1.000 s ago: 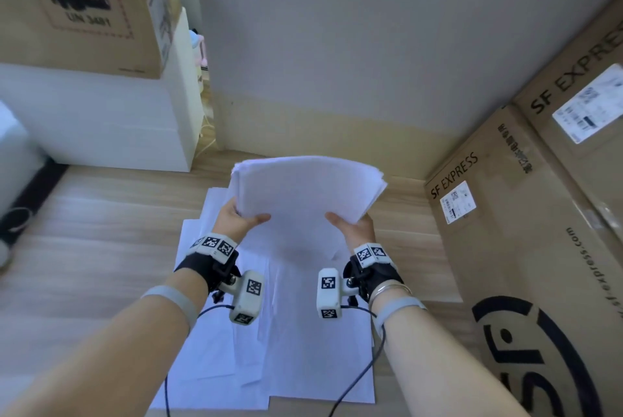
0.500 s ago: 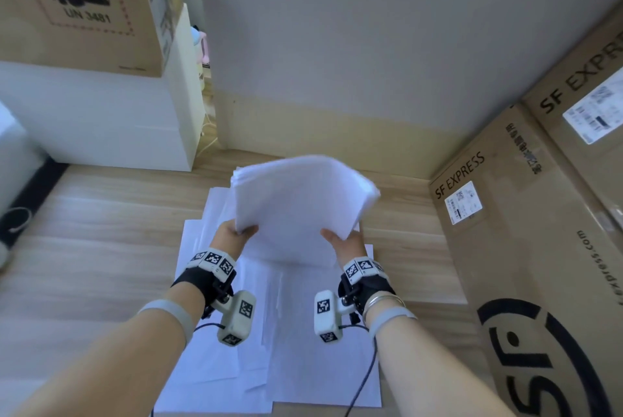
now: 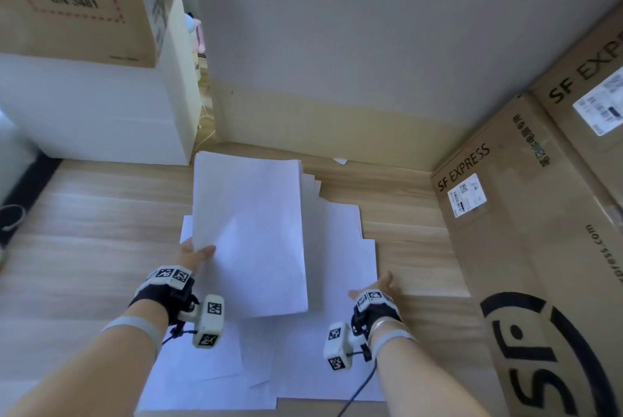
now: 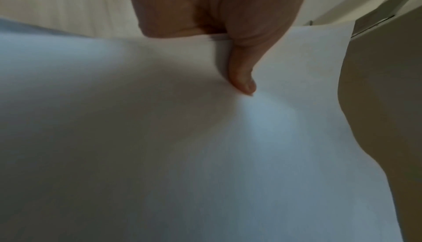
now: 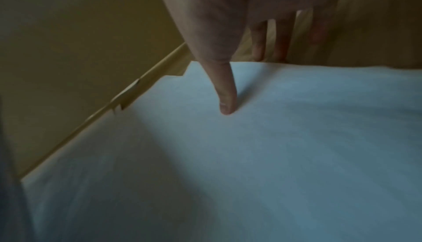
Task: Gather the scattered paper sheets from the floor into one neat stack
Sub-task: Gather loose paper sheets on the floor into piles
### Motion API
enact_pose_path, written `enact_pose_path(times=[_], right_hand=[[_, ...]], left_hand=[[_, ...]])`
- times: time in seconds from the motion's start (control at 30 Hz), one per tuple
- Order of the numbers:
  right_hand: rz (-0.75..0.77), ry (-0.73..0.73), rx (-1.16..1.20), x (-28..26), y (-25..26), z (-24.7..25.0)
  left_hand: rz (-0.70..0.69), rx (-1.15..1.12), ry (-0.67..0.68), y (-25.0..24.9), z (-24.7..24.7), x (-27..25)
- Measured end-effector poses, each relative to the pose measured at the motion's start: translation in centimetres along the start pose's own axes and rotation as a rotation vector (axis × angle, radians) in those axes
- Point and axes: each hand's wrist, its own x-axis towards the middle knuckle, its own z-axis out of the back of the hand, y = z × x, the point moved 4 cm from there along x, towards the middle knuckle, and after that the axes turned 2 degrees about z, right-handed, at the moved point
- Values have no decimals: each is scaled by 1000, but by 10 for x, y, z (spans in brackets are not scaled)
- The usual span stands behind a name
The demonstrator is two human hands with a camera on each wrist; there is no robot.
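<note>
While the head view shows the left hand (image 3: 194, 253) pinching the gathered stack (image 3: 249, 231) by one long edge above loose sheets (image 3: 340, 342) on the floor (image 3: 84, 231), the right hand (image 3: 377, 288) hovers spread. Seen from the left wrist, a thumb (image 4: 242, 76) dents the limp, light paper. Seen from the right wrist, splayed fingers (image 5: 258, 43) hold nothing; support under both long edges looks wise.

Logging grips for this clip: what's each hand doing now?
Left hand: pinching the stack.
Right hand: open, holding nothing.
</note>
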Motion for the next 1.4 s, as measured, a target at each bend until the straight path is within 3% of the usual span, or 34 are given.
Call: enact_pose_path(times=[0.13, 0.27, 0.43, 0.53, 0.83, 1.03, 1.2, 1.4], right_hand=[[-107, 36, 147, 4, -8, -2], [69, -12, -1, 14, 17, 15], [108, -153, 104, 14, 38, 29], [219, -235, 86, 18, 46, 31], [420, -152, -59, 38, 92, -1], [200, 56, -69, 39, 78, -14], [145, 1, -228, 39, 63, 1], [39, 33, -338, 18, 48, 3]], left_hand=[[5, -28, 2, -5, 1, -14], [-3, 20, -28, -9, 5, -21], [61, 93, -28, 3, 16, 2], [67, 118, -34, 5, 23, 10], [116, 161, -28, 14, 29, 25], [108, 194, -37, 17, 32, 33], [110, 228, -41, 20, 38, 34], [127, 194, -45, 18, 47, 33]])
